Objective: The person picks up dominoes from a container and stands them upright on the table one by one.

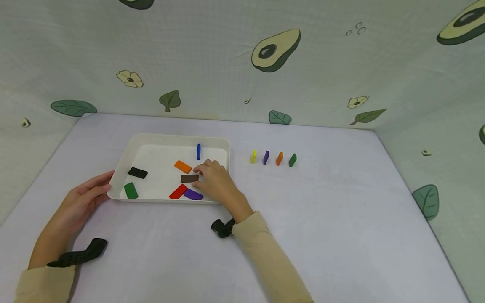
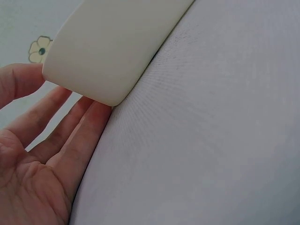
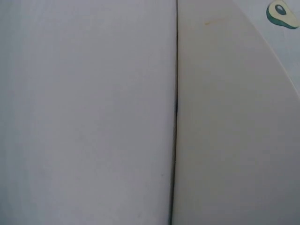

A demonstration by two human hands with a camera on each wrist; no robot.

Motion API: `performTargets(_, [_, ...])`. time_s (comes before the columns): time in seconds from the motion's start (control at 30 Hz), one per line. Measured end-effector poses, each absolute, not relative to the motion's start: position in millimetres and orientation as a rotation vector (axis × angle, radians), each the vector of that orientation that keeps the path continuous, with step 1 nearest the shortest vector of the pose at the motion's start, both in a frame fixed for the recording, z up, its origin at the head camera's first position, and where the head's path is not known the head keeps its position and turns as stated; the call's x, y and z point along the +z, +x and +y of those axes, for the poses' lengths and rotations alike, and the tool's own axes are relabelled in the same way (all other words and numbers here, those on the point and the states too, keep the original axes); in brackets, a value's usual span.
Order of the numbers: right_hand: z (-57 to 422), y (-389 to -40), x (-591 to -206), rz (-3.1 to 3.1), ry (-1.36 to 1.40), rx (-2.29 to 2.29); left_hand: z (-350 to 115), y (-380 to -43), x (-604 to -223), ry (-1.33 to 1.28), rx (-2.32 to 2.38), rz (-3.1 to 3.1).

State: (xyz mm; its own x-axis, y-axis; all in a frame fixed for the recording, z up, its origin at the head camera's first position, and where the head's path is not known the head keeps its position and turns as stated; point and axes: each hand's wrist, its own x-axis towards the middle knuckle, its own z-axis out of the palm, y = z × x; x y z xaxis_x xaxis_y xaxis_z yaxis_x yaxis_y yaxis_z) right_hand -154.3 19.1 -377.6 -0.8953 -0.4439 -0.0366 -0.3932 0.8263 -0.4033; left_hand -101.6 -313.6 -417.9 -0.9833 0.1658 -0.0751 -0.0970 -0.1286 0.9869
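Nearest me are two beige sleeves [image 1: 273,261], each with a black wrist mount [image 1: 81,254] at the cuff, over a white table [image 1: 341,231]. The left hand [image 1: 85,198] is clamped on the near left corner of a shallow white tray [image 1: 159,200], thumb at the rim and fingers against the end wall. The right hand [image 1: 216,183] reaches into the tray's right part, thumb and forefinger apart on either side of a brown block [image 1: 188,179]; from here I can't tell whether the tips touch it, and my right wrist view shows only cloth and tray wall.

Along the tray's near side, a green block [image 1: 131,190] lies at left, with a red block [image 1: 178,192] and a purple block [image 1: 194,194] end to end nearer the right hand. Farther in, a black block [image 1: 138,173] lies at left and an orange block [image 1: 183,166] just beyond the brown one. A blue block [image 1: 198,152] stands on edge at the far right.

Right of the tray, four blocks stand in a row: yellow [image 1: 253,157], violet [image 1: 266,157], tangerine [image 1: 279,158] and dark green [image 1: 293,160]. Farthest hangs a pale backdrop [image 1: 212,75] printed with avocados.
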Motion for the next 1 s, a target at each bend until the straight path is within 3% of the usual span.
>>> performTargets(1.0, [17.0,-150.6,-380.1,2.956,-0.696,-0.412,-314.5,-101.3,-418.4,0.048,2.22,1.937])
